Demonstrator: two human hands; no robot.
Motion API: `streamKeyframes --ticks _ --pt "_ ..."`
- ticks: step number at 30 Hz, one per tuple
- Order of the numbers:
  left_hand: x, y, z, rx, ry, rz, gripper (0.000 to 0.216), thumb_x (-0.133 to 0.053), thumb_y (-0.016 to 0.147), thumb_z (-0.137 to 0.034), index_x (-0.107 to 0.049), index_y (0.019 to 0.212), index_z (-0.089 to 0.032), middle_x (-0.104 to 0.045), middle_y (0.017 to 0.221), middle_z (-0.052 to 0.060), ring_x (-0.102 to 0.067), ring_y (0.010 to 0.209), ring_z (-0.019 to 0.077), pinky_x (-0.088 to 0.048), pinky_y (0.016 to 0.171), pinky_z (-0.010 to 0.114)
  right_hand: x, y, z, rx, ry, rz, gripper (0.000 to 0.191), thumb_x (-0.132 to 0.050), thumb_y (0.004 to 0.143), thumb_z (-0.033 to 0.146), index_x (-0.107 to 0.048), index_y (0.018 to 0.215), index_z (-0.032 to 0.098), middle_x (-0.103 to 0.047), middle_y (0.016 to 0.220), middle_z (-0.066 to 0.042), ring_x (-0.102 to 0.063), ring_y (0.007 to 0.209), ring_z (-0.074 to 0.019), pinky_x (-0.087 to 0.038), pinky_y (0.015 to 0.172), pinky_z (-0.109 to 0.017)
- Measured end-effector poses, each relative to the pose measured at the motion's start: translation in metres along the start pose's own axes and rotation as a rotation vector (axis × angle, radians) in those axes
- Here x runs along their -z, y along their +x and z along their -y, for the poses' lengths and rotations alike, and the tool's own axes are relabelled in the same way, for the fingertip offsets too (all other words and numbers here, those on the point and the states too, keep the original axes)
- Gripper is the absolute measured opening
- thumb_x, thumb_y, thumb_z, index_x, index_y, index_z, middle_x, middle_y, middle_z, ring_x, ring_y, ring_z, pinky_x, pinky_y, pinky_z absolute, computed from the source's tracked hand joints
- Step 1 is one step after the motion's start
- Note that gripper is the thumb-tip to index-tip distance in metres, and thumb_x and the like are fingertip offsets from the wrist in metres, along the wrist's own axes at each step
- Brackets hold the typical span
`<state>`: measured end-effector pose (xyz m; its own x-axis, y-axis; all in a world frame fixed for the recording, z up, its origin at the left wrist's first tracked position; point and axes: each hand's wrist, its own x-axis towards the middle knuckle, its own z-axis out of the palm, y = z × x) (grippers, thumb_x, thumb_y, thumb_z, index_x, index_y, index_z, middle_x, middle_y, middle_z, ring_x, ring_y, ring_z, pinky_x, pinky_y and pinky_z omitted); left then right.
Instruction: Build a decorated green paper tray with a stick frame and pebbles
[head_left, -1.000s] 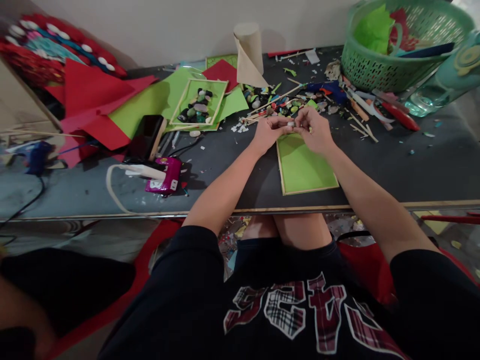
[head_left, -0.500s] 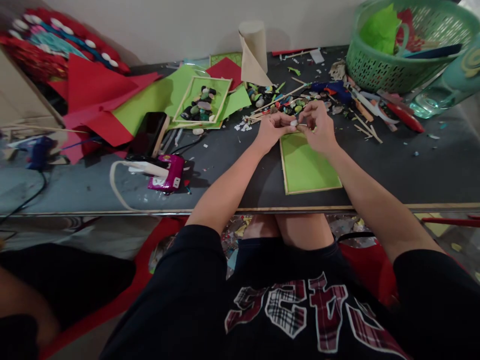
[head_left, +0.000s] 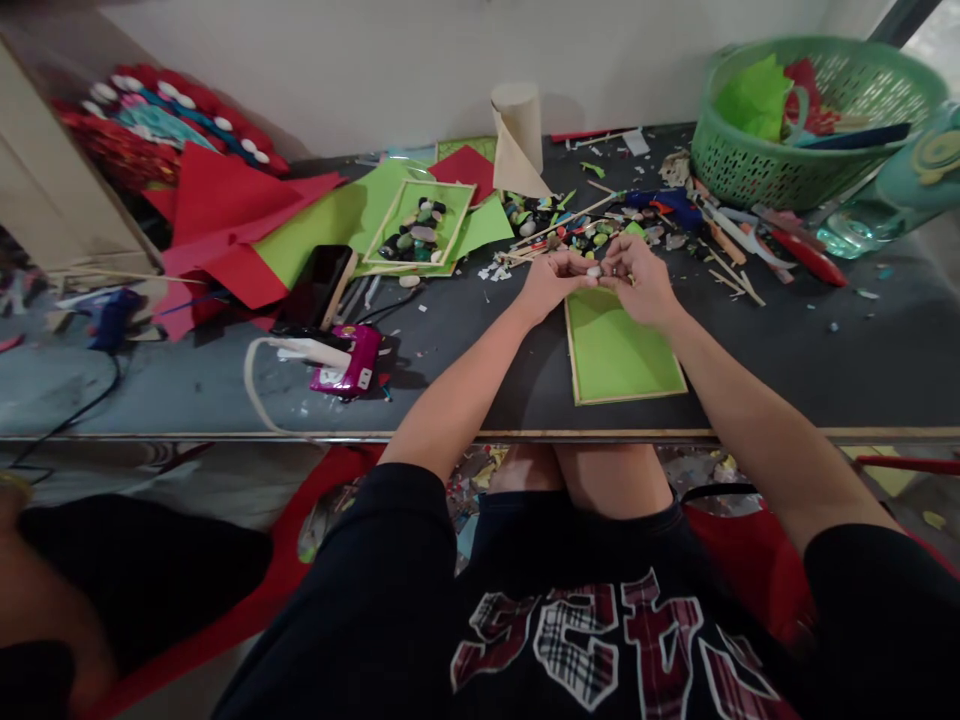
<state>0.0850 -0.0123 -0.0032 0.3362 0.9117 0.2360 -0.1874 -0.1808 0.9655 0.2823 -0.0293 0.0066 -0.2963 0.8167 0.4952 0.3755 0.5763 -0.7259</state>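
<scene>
Above the far edge of a bright green sheet with a thin wooden-stick border (head_left: 628, 350), my two hands meet. My left hand (head_left: 553, 284) is closed in a pinch on a small whitish pebble (head_left: 593, 272). Fingertips of my right hand (head_left: 643, 283) are pressed together right beside that pebble; whatever they pinch is too small to make out. Just beyond my hands lies a heap of mixed pebbles (head_left: 525, 218) with thin sticks among them. A second stick-bordered frame (head_left: 367, 252), holding several dark and pale pebbles, lies further left.
A blue glue gun (head_left: 671, 205) and red-handled tool (head_left: 810, 258) lie right of the heap, before a green basket (head_left: 750, 175) and bottle (head_left: 862, 215). Left are red paper (head_left: 225, 210), a phone (head_left: 319, 285), a purple power socket (head_left: 352, 360) and another glue gun (head_left: 112, 315). A person sits left (head_left: 135, 560).
The camera view has tilted up and swung slightly left, so everything sits lower in the picture. My hands stay together over the sheet's far edge, the whitish pebble still between the fingertips.
</scene>
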Motion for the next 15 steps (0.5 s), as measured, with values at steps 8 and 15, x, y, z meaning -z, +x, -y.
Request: streamKeyframes --ticks 8,15 --pt "-0.0024 0.0013 -0.0021 0.000 -0.037 -0.058 0.044 -0.103 0.056 -0.033 -0.076 0.087 -0.018 -0.081 0.090 0.001 -0.075 0.084 0.0143 -0.061 0.087 0.031 -0.0028 0.0003 0.0057 0.030 -0.064 -0.136 0.053 -0.077 0.087 0.058 -0.052 0.122 0.027 -0.064 0.097 -0.005 -0.058 0.074 -0.0193 -0.055 0.071 -0.040" --pt "-0.0029 -0.0007 -0.0034 -0.022 -0.023 -0.057 0.044 -0.103 0.056 -0.037 -0.075 0.084 -0.017 -0.079 0.083 0.001 -0.075 0.081 0.0141 -0.061 0.085 0.030 -0.0017 0.0011 0.0064 0.051 -0.022 -0.083 0.057 -0.076 0.088 0.058 -0.052 0.130 0.027 -0.066 0.096 -0.004 -0.060 0.075 -0.0191 -0.055 0.071 -0.040"
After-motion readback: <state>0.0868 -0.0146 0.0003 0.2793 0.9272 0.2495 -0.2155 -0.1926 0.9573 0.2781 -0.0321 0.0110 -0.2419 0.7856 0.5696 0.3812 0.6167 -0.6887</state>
